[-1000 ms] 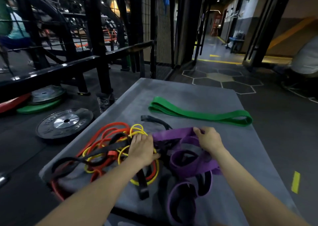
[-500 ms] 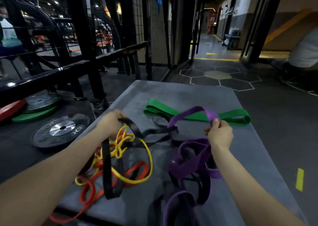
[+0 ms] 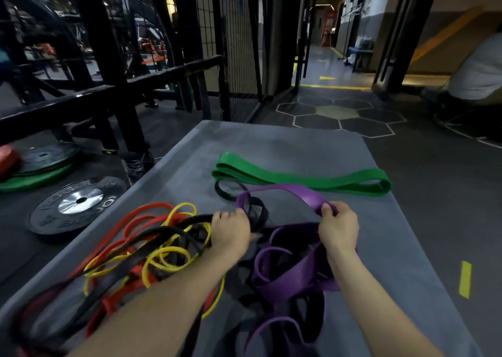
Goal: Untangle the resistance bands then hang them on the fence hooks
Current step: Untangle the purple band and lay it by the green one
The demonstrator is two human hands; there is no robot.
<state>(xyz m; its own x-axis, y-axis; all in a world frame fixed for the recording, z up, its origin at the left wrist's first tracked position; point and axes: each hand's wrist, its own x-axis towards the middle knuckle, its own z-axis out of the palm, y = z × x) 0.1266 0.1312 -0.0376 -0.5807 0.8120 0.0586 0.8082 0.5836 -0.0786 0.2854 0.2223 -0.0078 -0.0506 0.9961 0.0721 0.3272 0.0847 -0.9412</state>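
On the grey worktop (image 3: 285, 144), near half, the bands are sitting in 1 tangle. Right hand (image 3: 339, 227) is pinching a fold of the purple band (image 3: 292, 271) between thumb and fingers and holding it just off the surface. Left hand (image 3: 231, 233) is lying knuckles-up over the black band (image 3: 160, 231) where it is crossing the purple one; fingers are curling down, but I cannot tell whether they are actually gripping it.

Handling, my read: all of it is looking like light, limp rubber, stretchy and grabby against itself, so loops are going to be dragging each other, not sliding free. Purple is wide, flat, matte, flopping into big soft coils; best taken on a flat run next to a crossing, feeding the loop through instead of pulling. Black is narrower and threading through the purple at several points. Red bands (image 3: 141, 222) and yellow bands (image 3: 165, 259) on the left are thin, cord-like, and are snarling together.

Green band (image 3: 298, 178) is lying flat and folded at the far side, apparently clear of the tangle. Mesh fence (image 3: 231, 44) is standing far left; hooks not discernible.
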